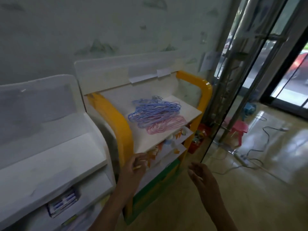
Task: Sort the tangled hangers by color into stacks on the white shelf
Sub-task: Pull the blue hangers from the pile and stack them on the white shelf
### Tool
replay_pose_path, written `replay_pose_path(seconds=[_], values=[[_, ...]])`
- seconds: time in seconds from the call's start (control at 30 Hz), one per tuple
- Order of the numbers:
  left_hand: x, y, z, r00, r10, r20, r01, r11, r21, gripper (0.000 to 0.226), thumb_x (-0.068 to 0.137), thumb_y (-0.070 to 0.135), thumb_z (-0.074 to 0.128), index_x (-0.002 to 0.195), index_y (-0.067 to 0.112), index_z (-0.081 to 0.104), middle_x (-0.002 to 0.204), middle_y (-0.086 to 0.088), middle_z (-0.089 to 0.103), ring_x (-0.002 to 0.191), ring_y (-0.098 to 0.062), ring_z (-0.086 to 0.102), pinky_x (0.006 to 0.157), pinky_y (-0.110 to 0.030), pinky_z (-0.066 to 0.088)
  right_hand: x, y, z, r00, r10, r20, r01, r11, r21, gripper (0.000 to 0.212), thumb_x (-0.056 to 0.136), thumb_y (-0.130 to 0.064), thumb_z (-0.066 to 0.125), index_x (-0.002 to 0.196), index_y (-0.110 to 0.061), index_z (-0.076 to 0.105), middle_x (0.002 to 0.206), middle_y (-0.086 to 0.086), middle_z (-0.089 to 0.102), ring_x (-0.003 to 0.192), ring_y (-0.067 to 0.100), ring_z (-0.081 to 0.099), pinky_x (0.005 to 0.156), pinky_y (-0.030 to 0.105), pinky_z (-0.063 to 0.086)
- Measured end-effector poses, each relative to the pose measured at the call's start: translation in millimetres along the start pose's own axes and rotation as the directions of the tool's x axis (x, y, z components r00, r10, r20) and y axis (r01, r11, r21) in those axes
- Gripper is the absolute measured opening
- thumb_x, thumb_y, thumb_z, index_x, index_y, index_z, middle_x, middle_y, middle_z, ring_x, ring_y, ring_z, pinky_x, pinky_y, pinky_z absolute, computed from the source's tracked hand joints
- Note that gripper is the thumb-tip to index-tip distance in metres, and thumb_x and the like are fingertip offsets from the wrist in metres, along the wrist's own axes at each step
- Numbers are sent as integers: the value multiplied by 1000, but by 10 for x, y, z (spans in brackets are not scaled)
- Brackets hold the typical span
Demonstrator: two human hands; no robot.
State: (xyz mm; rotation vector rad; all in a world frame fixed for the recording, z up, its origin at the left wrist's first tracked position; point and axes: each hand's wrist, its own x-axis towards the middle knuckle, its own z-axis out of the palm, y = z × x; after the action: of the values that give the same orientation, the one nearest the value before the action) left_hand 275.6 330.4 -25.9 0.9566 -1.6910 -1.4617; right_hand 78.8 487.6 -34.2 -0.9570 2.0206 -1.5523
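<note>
A tangled heap of blue hangers (150, 112) lies on the white shelf (190, 110) of a yellow-framed rack. Pink hangers (165, 125) poke out from under the blue ones toward the shelf's front edge. My left hand (136, 167) hovers just below the shelf's front left corner, fingers loosely curled, holding nothing. My right hand (200, 177) is lower and to the right, in front of the rack, fingers apart and empty. Neither hand touches the hangers.
The yellow rack frame (116, 117) rises on both sides of the shelf. A lower shelf (168, 147) holds small colourful items. A white cabinet (50, 155) stands at left. A glass door (250, 80), a pink stool (238, 130) and floor cables (250, 157) are at right.
</note>
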Motion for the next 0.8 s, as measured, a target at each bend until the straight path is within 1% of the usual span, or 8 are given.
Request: replay_pose_path(seconds=[0.13, 0.3, 0.37, 0.47, 0.6, 0.7, 0.77, 0.8], values=[[618, 65, 173, 1000, 11, 15, -11, 1000, 3, 22, 96, 13, 58, 113, 28, 60, 111, 9, 68, 91, 3, 64, 67, -16, 52, 652, -34, -56, 1000, -19, -7, 19, 999, -43, 28, 91, -18, 66, 117, -24, 59, 109, -8, 69, 94, -9, 64, 72, 8, 50], [1297, 96, 303, 999, 43, 24, -44, 999, 24, 20, 99, 14, 54, 117, 22, 58, 114, 8, 63, 85, 4, 65, 58, -11, 50, 1393, -69, -46, 1000, -20, -17, 20, 1000, 8, 27, 92, -21, 65, 118, -25, 60, 109, -8, 69, 98, -1, 66, 75, 19, 55], [1556, 87, 352, 999, 47, 2, -47, 998, 44, 22, 97, 10, 55, 116, 21, 59, 114, 7, 64, 89, 1, 64, 63, -12, 51, 1604, -18, -19, 1000, -11, 1, 11, 1000, 27, 28, 92, -22, 65, 119, -27, 60, 111, -9, 69, 101, 1, 65, 77, 20, 55], [1857, 37, 414, 999, 51, -10, -50, 996, 67, 27, 95, 4, 57, 113, 24, 61, 112, 6, 67, 100, -10, 63, 82, -24, 52, 1850, 97, 13, 999, 20, 26, -20, 999, 25, 31, 91, -26, 66, 120, -29, 59, 113, -10, 69, 103, 1, 65, 78, 17, 54], [2222, 49, 473, 996, 62, -69, -61, 998, 16, 27, 96, 1, 54, 104, 24, 65, 100, 9, 72, 93, -5, 65, 75, -16, 50, 2314, 146, 35, 999, 30, 46, -31, 999, 27, 30, 91, -24, 65, 121, -28, 59, 113, -10, 68, 99, -4, 65, 76, 13, 53], [2507, -15, 511, 990, 41, -138, -41, 999, 6, 23, 95, 1, 55, 103, 19, 66, 98, 7, 72, 91, -8, 66, 77, -22, 52, 2732, 198, 78, 995, 36, 92, -41, 997, 58, 30, 91, -19, 66, 121, -21, 60, 114, -3, 68, 97, -2, 66, 73, 12, 53], [2713, -48, 538, 982, 44, -183, -47, 999, -9, 18, 90, 13, 56, 103, 20, 66, 97, 3, 72, 92, -12, 67, 79, -27, 53, 3019, 228, 126, 992, 37, 122, -46, 996, 71, 29, 90, -21, 66, 118, -24, 60, 112, -3, 69, 97, 1, 67, 71, 16, 54], [2807, -54, 555, 977, 47, -207, -49, 999, -7, 21, 87, 18, 55, 104, 20, 66, 98, 2, 72, 92, -11, 66, 78, -25, 53, 3158, 245, 151, 988, 31, 149, -43, 996, 74, 29, 89, -25, 67, 117, -26, 60, 112, -4, 69, 98, 2, 67, 72, 18, 55]])
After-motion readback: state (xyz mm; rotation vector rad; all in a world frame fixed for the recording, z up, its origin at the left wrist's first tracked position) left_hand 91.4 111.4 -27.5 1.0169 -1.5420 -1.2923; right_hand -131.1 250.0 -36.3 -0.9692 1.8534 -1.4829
